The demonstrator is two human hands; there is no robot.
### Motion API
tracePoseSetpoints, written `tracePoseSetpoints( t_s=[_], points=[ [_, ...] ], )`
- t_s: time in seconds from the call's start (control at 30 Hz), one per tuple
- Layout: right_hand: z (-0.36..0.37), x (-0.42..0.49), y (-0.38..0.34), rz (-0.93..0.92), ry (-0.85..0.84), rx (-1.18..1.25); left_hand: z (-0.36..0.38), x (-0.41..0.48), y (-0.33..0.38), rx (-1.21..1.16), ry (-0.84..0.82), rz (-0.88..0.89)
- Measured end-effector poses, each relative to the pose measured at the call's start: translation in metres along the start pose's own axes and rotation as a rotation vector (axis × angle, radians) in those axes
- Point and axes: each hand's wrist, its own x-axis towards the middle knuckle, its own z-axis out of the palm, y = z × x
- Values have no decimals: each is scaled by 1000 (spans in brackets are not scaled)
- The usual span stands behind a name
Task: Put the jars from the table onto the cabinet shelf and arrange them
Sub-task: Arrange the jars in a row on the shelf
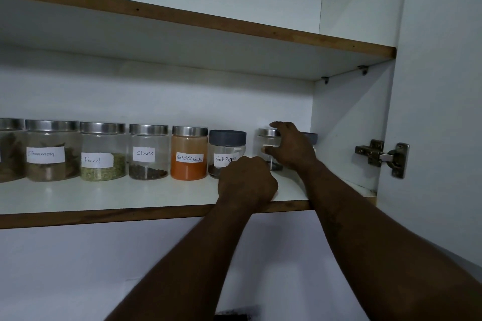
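A row of labelled glass jars stands along the back of the white cabinet shelf (130, 193): cinnamon (52, 151), fennel (101, 154), cloves (148, 155), red chilli powder (189, 156), and a grey-lidded black pepper jar (227, 148). Right of a small gap, my right hand (292, 148) grips a steel-lidded jar (268, 138), fingers over its lid and thumb on its side. A second grey-lidded jar (310, 137) is mostly hidden behind that hand. My left hand (247, 180) is curled in a fist on the shelf's front, just before the black pepper jar, holding nothing visible.
Another jar (10, 148) is cut off at the far left. The upper shelf (234, 31) hangs overhead. The cabinet side wall (347, 125) closes the right end, beside the open door's hinge (380, 156). A bare strip of shelf runs before the jars.
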Motion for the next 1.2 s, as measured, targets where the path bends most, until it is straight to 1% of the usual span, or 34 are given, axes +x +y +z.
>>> tracePoseSetpoints(
  t_s=[0.37,0.53,0.57,0.63,0.7,0.77,0.83,0.9,0.97,1.0,1.03,1.1,1.2],
  points=[
    [1,2,5,-3,2,-28,1,4,0,2,-39,-16],
    [-2,0,2,12,6,36,-1,0,0,-4,-18,-3],
    [-4,-1,1,28,37,72,-2,-1,1,-13,-10,-9],
    [-10,-3,-2,89,178,150,-5,-3,1,-65,6,-35],
    [-17,-5,-5,167,350,221,-12,-4,-3,-214,29,-79],
    [-21,-7,-8,212,466,241,-20,-5,-16,-353,63,-133],
    [-23,-8,-9,223,530,240,-27,-8,-35,-332,88,-163],
    [-23,-10,-11,184,553,236,-33,-13,-54,-279,115,-201],
    [-22,-10,-17,97,535,241,-38,-16,-66,-247,138,-234],
    [-21,-9,-21,42,500,252,-40,-17,-69,-231,145,-243],
    [-18,-8,-27,-13,444,275,-40,-17,-71,-220,147,-247],
    [-13,-7,-43,-123,274,311,-40,-17,-69,-197,144,-241],
    [-2,-9,-66,-295,58,220,-36,-19,-62,-184,152,-255]
  ],
)
